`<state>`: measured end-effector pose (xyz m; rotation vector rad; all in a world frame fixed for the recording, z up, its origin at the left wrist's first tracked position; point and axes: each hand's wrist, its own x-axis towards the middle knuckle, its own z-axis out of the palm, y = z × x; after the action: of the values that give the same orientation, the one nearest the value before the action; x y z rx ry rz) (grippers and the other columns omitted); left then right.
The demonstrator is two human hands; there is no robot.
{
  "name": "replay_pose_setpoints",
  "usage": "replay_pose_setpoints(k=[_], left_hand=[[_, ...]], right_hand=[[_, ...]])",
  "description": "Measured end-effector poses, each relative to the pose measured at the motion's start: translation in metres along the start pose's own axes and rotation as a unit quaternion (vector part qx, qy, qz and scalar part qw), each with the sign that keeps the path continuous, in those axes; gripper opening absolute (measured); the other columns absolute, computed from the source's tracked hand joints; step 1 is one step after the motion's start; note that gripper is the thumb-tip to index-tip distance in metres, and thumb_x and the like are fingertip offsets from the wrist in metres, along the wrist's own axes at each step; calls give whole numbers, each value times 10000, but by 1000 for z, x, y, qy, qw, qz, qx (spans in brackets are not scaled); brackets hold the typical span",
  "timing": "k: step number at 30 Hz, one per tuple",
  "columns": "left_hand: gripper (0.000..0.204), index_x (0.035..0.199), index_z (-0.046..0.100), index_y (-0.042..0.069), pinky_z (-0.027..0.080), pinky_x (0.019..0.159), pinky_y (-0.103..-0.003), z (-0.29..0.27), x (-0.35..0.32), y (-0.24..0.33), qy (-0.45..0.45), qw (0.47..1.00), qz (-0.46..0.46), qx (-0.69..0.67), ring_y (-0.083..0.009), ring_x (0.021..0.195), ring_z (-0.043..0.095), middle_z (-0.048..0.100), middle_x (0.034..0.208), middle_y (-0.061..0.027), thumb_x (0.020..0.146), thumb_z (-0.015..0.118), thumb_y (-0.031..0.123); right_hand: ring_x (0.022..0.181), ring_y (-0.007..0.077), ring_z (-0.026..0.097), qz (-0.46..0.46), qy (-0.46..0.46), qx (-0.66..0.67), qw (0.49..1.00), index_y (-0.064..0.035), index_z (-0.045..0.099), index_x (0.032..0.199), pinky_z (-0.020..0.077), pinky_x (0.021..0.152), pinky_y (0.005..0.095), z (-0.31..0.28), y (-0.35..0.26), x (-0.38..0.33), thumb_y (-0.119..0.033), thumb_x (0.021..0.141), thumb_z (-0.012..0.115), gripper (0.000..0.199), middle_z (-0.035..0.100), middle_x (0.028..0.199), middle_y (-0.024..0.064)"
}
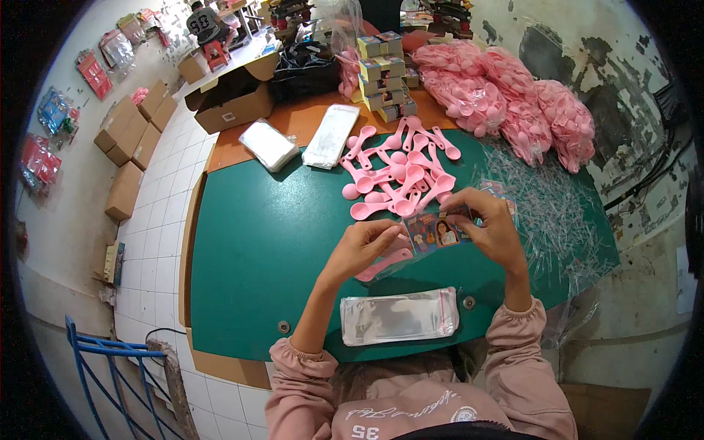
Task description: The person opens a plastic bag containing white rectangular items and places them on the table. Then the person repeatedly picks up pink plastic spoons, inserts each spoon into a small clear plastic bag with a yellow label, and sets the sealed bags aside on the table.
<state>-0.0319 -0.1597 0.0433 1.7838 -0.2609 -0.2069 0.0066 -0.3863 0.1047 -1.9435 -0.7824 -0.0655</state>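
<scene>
Moving from the left, we see the left hand (364,246) with its grip pinched on a clear sleeve (417,254), a pink spoon (383,265) slanting below the fingers, above the green bench (249,257). If that pinch slackened, we judge the spoon could slip away. Below, the stack of clear bags (400,317) lies near the bench's edge, where a brushing cuff could skew it. The right hand (488,224) has its grip clamped on a printed card (438,232) between the hands; too hard a pull could bend it or crease the film. Farther right, loose clear strips (550,213) might cling to the sleeve.

As for what is hidden, the left fingertips are hard to make out, and we cannot tell whether the spoon sits inside the sleeve or behind it. The right fingers cover the card's far end.
</scene>
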Motion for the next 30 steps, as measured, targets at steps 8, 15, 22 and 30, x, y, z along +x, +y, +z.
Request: replay_pose_setpoints(k=[8,15,22,30], left_hand=[[236,1014,612,12,457,627,-250,8,-2,9,-24,998,7,51,-97,670,563,628,744,-105,890,527,194],[298,1082,500,39,484,651,-300,10,-20,23,-10,994,-32,103,-196,769,652,656,829,-154,847,596,195],[300,1069,508,19,503,712,-276,-27,-46,-8,-55,997,-1,56,-139,828,625,656,904,-101,822,635,133],[337,1123,477,47,510,690,-294,2,-52,-2,117,992,37,33,-173,798,640,647,892,-102,821,616,105]], right_hand=[[720,142,586,31,-119,-4,992,-14,591,927,469,632,257,16,6,2,-7,721,644,213,599,801,68],[660,152,574,45,-160,51,985,-35,607,997,453,607,278,34,27,-14,-133,705,693,320,618,744,121],[665,72,536,192,-130,200,952,38,627,856,436,586,227,31,18,-28,-68,698,709,207,599,721,0],[654,95,570,198,-89,102,971,33,633,806,458,623,248,34,18,-29,-70,709,687,152,606,674,51]])
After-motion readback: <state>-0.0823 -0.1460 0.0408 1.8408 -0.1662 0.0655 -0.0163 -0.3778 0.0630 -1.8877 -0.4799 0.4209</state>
